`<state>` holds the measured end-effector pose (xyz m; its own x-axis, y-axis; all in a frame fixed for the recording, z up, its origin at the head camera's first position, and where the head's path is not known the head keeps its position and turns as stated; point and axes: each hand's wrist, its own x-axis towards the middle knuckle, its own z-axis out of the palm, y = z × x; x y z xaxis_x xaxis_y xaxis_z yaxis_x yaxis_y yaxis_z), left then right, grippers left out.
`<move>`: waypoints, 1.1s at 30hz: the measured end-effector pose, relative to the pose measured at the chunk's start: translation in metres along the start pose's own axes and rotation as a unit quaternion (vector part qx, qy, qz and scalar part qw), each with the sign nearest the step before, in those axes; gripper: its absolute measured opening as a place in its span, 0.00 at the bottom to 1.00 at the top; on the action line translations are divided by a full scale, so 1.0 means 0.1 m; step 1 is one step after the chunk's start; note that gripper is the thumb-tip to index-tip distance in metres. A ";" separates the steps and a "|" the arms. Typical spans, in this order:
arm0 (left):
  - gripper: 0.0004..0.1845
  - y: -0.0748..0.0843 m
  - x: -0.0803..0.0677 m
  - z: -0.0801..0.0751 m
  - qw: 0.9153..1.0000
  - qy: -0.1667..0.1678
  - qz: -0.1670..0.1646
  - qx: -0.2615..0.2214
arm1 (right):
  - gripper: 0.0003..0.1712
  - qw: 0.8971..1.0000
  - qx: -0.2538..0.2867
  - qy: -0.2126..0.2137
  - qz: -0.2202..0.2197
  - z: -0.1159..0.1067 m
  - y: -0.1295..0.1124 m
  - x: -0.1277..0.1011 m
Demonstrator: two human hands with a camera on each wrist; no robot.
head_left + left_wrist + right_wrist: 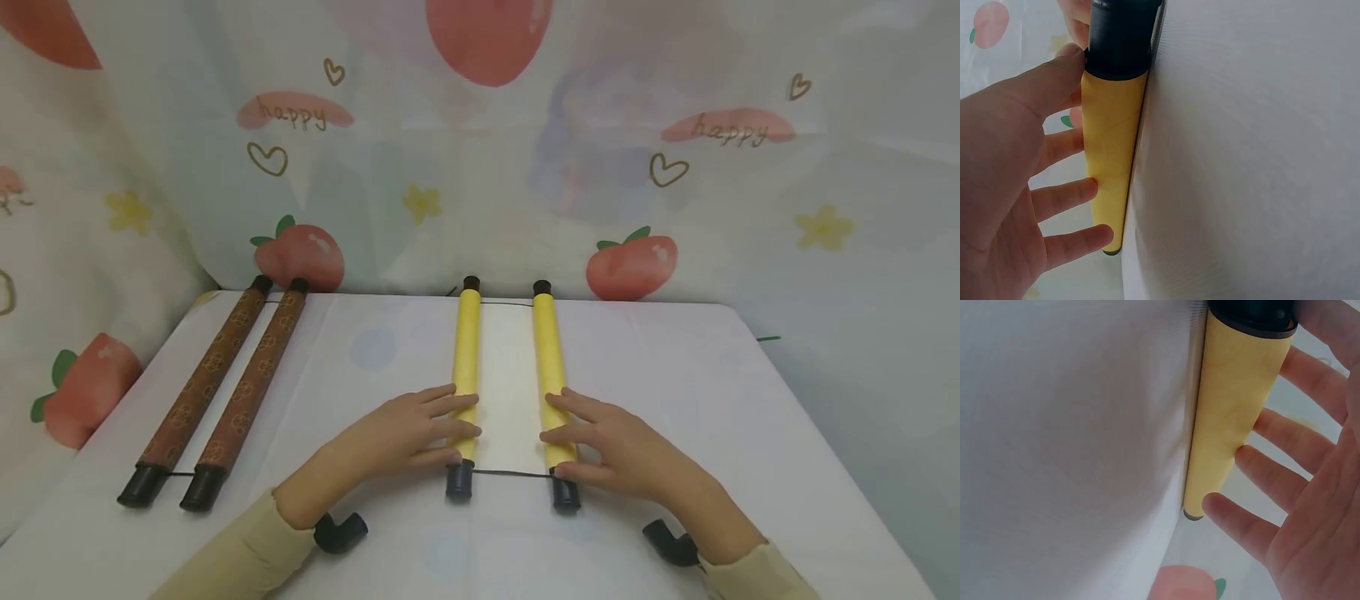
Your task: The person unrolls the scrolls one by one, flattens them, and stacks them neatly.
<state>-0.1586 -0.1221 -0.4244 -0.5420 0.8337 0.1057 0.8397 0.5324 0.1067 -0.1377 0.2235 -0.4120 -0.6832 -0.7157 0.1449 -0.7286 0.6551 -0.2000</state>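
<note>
A yellow scroll (550, 358) with black end caps lies partly unrolled on the table, a pale strip (510, 375) showing between its two rolls. My left hand (412, 429) rests with spread, fairly straight fingers on the left roll (1110, 137), its thumb near the black cap (1122, 37). Over the right roll (1235, 394), my right hand (618, 442) lies the same way, fingertips touching the yellow surface. Neither hand is curled round its roll. A thin black cord (513, 473) runs between the near caps.
To the left lies a brown patterned scroll (247, 383), its two rolls slightly apart. Black curved pieces sit by each wrist, one at the left sleeve (341, 533) and one at the right (670, 543). A printed fruit-pattern cloth (480, 167) hangs behind the white table (660, 358).
</note>
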 end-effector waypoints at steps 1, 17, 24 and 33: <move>0.22 0.00 0.00 0.00 1.000 0.002 0.002 -0.001 | 0.24 1.000 -0.002 0.003 0.000 0.00 0.00 -0.01; 0.19 -0.01 -0.04 -0.01 1.000 0.010 0.001 0.008 | 0.24 0.999 -0.037 0.026 -0.011 -0.03 0.04 -0.07; 0.19 -0.01 -0.04 -0.02 1.000 0.015 0.001 0.014 | 0.21 0.997 -0.044 0.052 -0.028 -0.03 0.05 -0.06; 0.20 -0.02 -0.06 -0.02 1.000 0.012 0.000 0.015 | 0.20 0.997 -0.044 0.053 -0.023 -0.01 0.06 -0.08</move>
<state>-0.1567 -0.1284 -0.4227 -0.5416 0.8307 0.1286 0.8406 0.5362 0.0766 -0.1364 0.2331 -0.4137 -0.6473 -0.7183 0.2552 -0.7571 0.6448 -0.1051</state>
